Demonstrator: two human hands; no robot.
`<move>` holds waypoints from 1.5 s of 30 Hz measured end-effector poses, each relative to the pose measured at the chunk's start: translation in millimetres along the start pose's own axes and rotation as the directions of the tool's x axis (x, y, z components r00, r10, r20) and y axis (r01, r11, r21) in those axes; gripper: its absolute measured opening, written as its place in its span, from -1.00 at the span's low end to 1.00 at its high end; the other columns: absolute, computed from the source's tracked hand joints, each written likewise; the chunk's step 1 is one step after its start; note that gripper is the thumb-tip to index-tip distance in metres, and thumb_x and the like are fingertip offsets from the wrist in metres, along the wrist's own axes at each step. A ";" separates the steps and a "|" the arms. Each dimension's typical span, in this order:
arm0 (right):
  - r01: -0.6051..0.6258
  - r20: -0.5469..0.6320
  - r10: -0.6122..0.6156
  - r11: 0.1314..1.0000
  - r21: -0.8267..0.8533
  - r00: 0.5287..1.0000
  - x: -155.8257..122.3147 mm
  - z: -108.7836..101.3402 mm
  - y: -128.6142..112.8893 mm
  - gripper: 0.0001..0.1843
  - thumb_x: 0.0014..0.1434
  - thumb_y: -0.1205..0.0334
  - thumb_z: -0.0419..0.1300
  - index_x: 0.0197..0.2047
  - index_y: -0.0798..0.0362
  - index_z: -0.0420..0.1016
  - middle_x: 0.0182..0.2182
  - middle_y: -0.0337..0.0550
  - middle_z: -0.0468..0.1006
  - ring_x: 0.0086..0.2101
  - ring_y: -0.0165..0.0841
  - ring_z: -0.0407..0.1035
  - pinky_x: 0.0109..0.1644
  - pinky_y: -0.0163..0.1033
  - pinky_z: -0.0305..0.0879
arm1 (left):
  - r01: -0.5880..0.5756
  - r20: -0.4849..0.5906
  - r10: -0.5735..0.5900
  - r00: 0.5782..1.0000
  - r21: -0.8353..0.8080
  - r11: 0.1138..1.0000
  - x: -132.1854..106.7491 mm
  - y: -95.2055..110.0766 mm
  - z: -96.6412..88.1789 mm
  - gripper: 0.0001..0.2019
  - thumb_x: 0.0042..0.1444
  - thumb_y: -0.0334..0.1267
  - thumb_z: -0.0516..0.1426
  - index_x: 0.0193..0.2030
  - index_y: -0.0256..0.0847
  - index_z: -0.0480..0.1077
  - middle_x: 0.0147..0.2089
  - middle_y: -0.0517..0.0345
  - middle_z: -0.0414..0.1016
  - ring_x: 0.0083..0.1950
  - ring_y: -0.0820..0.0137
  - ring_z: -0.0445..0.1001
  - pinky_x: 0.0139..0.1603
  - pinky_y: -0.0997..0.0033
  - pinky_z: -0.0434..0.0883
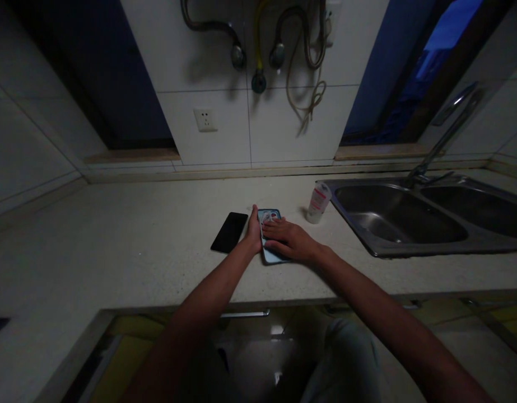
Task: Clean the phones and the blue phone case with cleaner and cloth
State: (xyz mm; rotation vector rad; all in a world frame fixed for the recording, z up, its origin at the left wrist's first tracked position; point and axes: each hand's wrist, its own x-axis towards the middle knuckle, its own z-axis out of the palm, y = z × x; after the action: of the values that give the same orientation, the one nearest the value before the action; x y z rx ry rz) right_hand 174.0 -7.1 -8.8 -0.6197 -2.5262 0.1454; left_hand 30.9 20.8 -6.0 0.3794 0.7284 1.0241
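A light-blue phone (273,258) with a dark rim lies back up on the counter, its camera area towards the wall. My left hand (254,234) is closed along its left edge, thumb side up. Across the phone's back lies my right hand (287,237), fingers stretched out and covering its middle. Something whitish (266,217) shows beside the fingertips; whether it is a tissue or part of the phone's back I cannot tell. Left of my left hand, a black phone (229,232) lies flat, dark face up, apart from the hand.
A clear plastic cup (318,202) with pink print stands right of my hands. Beyond it is a double steel sink (378,249) with a tall faucet (445,131). The counter's front edge (250,303) runs below my forearms. Pipes and a wall socket (205,120) are ahead.
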 end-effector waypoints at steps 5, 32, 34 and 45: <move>-0.072 -0.027 0.069 0.984 -0.160 0.997 1.2 6.7 2.9 -0.43 0.39 0.01 0.04 0.31 0.20 0.34 0.27 0.20 0.33 0.34 -0.03 0.10 0.43 0.23 -0.08 | -0.048 0.001 0.048 0.999 0.052 0.998 -1.4 -3.3 0.7 -0.43 0.32 0.18 -0.09 -0.21 -0.30 0.49 -0.33 -0.09 0.60 -0.17 0.16 0.61 -0.04 0.19 0.51; -0.177 -0.218 0.133 0.964 -0.198 0.967 -0.5 -4.9 2.7 -0.62 0.38 0.18 0.02 -0.32 0.13 0.59 -0.34 0.04 0.61 -0.21 -0.19 0.45 0.03 -0.03 0.35 | -0.079 0.014 0.080 0.997 -0.080 0.994 -2.7 1.6 0.3 -0.33 0.29 0.24 -0.16 -0.33 -0.33 0.47 -0.45 -0.07 0.51 -0.48 0.27 0.48 -0.30 0.27 0.45; -0.127 -0.195 0.106 0.987 -0.098 0.975 -1.5 -5.7 0.8 -0.58 0.39 0.15 0.01 -0.41 0.11 0.54 -0.44 -0.03 0.57 -0.33 -0.27 0.42 -0.12 -0.14 0.36 | -0.079 0.019 0.080 0.997 -0.079 0.994 -2.5 2.9 0.6 -0.29 0.29 0.26 -0.19 -0.29 -0.37 0.49 -0.42 -0.13 0.53 -0.44 0.23 0.51 -0.29 0.23 0.46; -0.032 -0.253 0.038 0.999 0.028 0.967 -0.9 2.8 -2.0 -0.70 0.34 0.18 0.09 0.05 0.07 0.52 -0.01 0.06 0.60 0.03 -0.15 0.45 0.16 0.05 0.34 | -0.069 0.049 0.072 0.996 -0.055 0.996 1.1 3.8 -0.2 -0.35 0.31 0.22 -0.15 -0.35 -0.33 0.47 -0.50 -0.03 0.49 -0.48 0.30 0.49 -0.28 0.31 0.47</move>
State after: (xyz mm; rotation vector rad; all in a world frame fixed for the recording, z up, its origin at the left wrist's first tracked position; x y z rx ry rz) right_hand 172.4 -9.2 -11.2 -0.6315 -2.2651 0.1010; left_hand 28.7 23.6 -4.2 0.3856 0.6446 1.0945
